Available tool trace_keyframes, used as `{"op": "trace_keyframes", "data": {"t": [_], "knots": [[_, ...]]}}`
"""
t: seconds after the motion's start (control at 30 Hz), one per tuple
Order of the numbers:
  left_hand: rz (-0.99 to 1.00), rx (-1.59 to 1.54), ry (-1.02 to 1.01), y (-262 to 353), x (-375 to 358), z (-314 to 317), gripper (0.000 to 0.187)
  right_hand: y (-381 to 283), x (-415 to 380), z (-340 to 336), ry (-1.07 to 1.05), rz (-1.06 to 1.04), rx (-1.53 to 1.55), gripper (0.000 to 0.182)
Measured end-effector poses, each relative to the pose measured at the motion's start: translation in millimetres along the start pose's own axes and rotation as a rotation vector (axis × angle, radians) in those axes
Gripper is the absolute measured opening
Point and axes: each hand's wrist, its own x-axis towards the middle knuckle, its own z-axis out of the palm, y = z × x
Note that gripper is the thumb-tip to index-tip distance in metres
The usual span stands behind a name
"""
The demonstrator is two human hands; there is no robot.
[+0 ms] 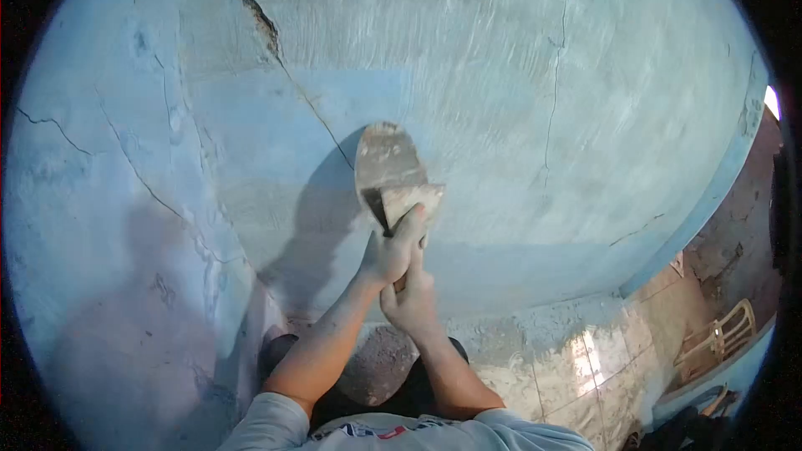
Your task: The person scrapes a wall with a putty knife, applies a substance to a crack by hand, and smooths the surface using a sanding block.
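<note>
A worn trowel (388, 154) with a rounded, grey, plaster-smeared blade is in front of the blue wall. Overlapping its lower part is a putty knife (415, 197) with a pale, flared blade. My left hand (394, 252) is closed around the tools, its thumb lying up along the pale blade. Just below and to the right, my right hand (411, 301) is closed near a brown handle (400, 282). Which blade this handle belongs to is hidden by the fingers. Both hands are dusty and touch each other.
The wall (493, 142) has a wide dark crack (251, 8) and several thinner ones. A grey, rounded, mortar-like mass (380, 363) is between my knees. Shiny tiles cover the floor (589, 367). A pale plastic chair (720, 338) stands at the right.
</note>
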Motion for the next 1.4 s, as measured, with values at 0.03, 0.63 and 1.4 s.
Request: {"op": "trace_keyframes", "data": {"t": [0.03, 0.63, 1.4], "knots": [[0.004, 0.031, -0.046, 1, 12, -3, 0.03, -12, 15, -7, 0.007, 0.042, 0.013, 0.073], [-0.051, 0.008, -0.054, 27, 40, 4, 0.036, -4, 50, -8, 0.07, -0.059, -0.023, 0.075], [-0.195, -0.073, -0.091, 11, 42, -12, 0.05, -25, 42, -26, -0.077, 0.056, -0.043, 0.08]]}}
